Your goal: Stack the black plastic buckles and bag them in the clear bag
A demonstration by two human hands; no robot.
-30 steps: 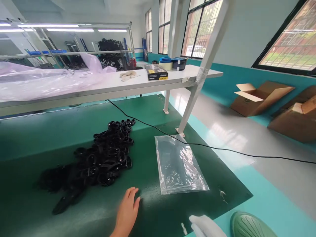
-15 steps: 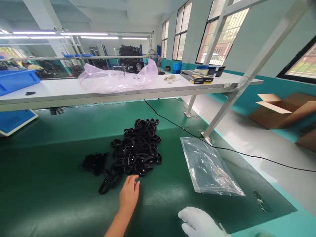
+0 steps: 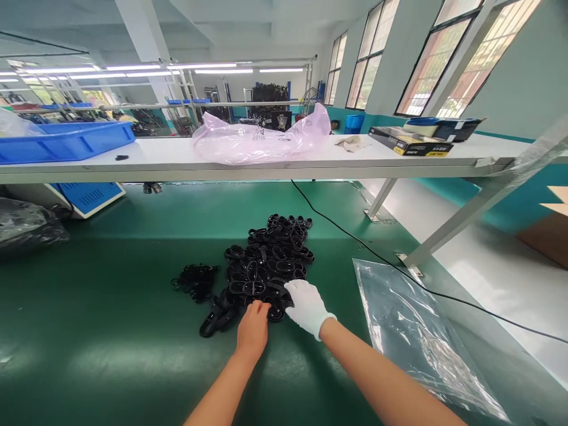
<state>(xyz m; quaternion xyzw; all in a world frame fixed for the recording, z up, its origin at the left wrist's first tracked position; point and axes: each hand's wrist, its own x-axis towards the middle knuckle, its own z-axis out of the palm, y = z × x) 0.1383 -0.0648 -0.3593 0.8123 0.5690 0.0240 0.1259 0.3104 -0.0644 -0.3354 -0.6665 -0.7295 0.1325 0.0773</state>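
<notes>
A heap of glossy black oval ring-like parts [image 3: 279, 251] lies on the green work surface in front of me. At its near edge is my bare left hand [image 3: 254, 326], its fingers curled down; the fingertips are partly hidden, as is whatever they pinch. My right hand [image 3: 307, 305], in a white glove, reaches in from the right against the same edge. Its thumb and fingers are apart around black parts. Several longer black pieces [image 3: 217, 316] lie just left of my left hand. Beside the heap is a smaller pile of small black pieces [image 3: 196, 281].
To the right lies a flat clear plastic bag [image 3: 399, 313], with a black cable [image 3: 355, 236] crossing its top. A white shelf [image 3: 160, 157] spans the back, carrying a blue tray [image 3: 71, 142], pinkish plastic [image 3: 261, 142] and a black box [image 3: 408, 142]. A black bag [image 3: 26, 222] sits far left.
My gloved right hand has moved left and forward from the near right to the heap. My left hand has come up against the heap, its fingers curled. The view has turned left.
</notes>
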